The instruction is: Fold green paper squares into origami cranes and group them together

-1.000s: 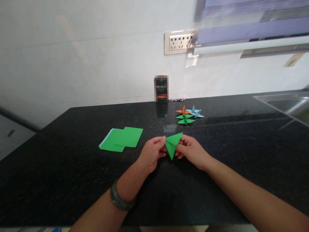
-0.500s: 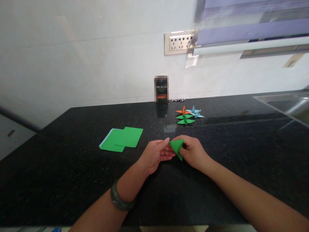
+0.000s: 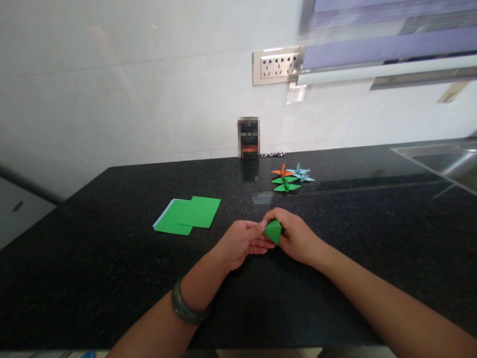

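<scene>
A small folded piece of green origami paper [image 3: 273, 232] is held between both hands, just above the dark counter. My left hand [image 3: 245, 241] pinches its left corner, thumb on top and fingers beneath. On the other side, my right hand [image 3: 298, 236] grips the paper's right edge, with its fingers curled round the back and partly hidden. Beyond the hands stand several folded paper cranes: an orange crane [image 3: 283, 171], green cranes [image 3: 286, 186] and light blue cranes [image 3: 303, 175]. Left of my left hand lie green paper squares [image 3: 199, 212] with a light blue edge showing underneath.
The black speckled counter [image 3: 112, 278] meets a pale tiled wall. A blurred-out dark object [image 3: 249, 137] stands against the wall beside a beaded string [image 3: 272, 154]. At the far right is a metal sink [image 3: 443, 161]. A socket panel [image 3: 276, 66] sits above.
The green paper has gone from a wider triangle with a flap pointing down to a smaller, more compact shape. My right hand's fingers have closed in over its top, nearer my left thumb.
</scene>
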Motion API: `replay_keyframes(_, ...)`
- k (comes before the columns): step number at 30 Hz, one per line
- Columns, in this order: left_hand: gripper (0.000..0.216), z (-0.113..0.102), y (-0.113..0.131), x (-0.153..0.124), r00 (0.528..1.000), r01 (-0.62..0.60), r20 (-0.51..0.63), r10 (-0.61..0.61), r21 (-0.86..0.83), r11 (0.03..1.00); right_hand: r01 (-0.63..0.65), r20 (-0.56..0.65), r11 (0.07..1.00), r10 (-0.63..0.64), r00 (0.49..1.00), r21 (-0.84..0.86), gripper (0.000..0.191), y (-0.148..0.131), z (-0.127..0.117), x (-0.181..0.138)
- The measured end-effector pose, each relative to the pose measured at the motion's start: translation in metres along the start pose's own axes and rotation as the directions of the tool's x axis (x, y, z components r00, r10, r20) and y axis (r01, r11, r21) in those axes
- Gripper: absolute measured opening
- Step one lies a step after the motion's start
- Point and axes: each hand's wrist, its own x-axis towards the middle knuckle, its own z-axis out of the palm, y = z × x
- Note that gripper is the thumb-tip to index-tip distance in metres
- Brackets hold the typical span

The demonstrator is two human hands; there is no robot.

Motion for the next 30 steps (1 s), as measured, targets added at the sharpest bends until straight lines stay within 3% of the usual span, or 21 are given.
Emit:
replay_keyframes(4, 0.038, -0.0012, -0.0015, -0.0002, 1.0, 0.006, 0.019, -0.006, 0.041, 0.999, 0.004, -0.003, 0.997, -0.004, 1.0, 0.078, 0.014, -0.0012, -0.0025, 0.0012)
replay_keyframes(9, 0.04, -0.0021, 0.0001, -0.002, 1.0, 0.01, 0.015, -0.011, 0.083, 0.996, 0.003, 0.087, 0.988, -0.016, 0.996, 0.155, 0.012, 0.001, -0.0043, 0.0005)
replay_keyframes(12, 0.039, -0.0023, 0.001, -0.0015, 1.0, -0.017, -0.014, 0.019, 0.094, 0.995, -0.089, 0.131, 0.946, 0.05, 0.99, 0.313, 0.016, 0.0015, -0.0025, 0.0011)
replay_keyframes(14, 0.039, -0.0022, 0.0013, -0.0002, 0.998, -0.057, -0.037, 0.059, 0.071, 0.996, -0.25, 0.151, 0.848, 0.202, 0.968, 0.468, 0.019, 0.0006, -0.0009, 0.0032)
replay_keyframes(16, 0.038, -0.002, 0.0018, 0.0012, 0.991, -0.116, -0.069, 0.117, 0.024, 0.993, -0.386, 0.162, 0.684, 0.37, 0.915, 0.619, 0.025, -0.0011, -0.0004, 0.0061)
replay_keyframes(19, 0.034, -0.0018, 0.0028, 0.0024, 0.964, -0.226, -0.151, 0.219, -0.027, 0.974, -0.44, 0.19, 0.506, 0.47, 0.862, 0.742, 0.047, -0.0047, -0.0013, 0.009)
replay_keyframes(21, 0.032, -0.0016, 0.0034, 0.0025, 0.938, -0.289, -0.204, 0.279, -0.02, 0.957, -0.435, 0.195, 0.541, 0.444, 0.875, 0.72, 0.048, -0.0069, -0.0015, 0.0088)
replay_keyframes(24, 0.028, -0.0006, 0.003, 0.0022, 0.911, -0.334, -0.235, 0.34, 0.063, 0.94, -0.417, 0.131, 0.681, 0.431, 0.893, 0.602, 0.035, -0.0077, 0.0, 0.0068)
replay_keyframes(27, 0.024, 0.0006, 0.0011, 0.0022, 0.914, -0.316, -0.207, 0.349, 0.176, 0.932, -0.354, -0.004, 0.779, 0.416, 0.909, 0.518, 0.024, -0.0053, 0.001, 0.0049)
replay_keyframes(30, 0.023, 0.001, -0.0006, 0.0024, 0.93, -0.281, -0.168, 0.327, 0.246, 0.928, -0.222, -0.113, 0.885, 0.291, 0.95, 0.408, 0.017, -0.0022, -0.0006, 0.0033)
